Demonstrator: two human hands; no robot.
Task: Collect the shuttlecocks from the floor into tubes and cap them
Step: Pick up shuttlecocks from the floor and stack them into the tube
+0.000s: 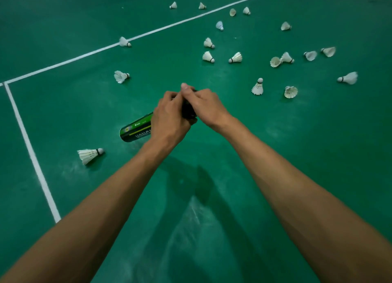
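Left hand (169, 119) fingers wrapped round green-black tube (135, 129) over green floor (318, 146), right hand (204, 106) fingers gripping its dark far end, cap or opening hidden, contents unseen, shuttlecocks (257, 87) scattered beyond, far ones blurry

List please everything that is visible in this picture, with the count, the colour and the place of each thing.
shuttlecocks: nineteen, white, scattered on the floor, most of them ahead and to the right
shuttlecock tube: one, green and black, centre, held in both hands
court lines: two, white, meeting at the left
floor: one, green, scuffed near the bottom
left hand: one, grips the tube's middle
right hand: one, grips the tube's dark end; whether a cap is there, I cannot tell
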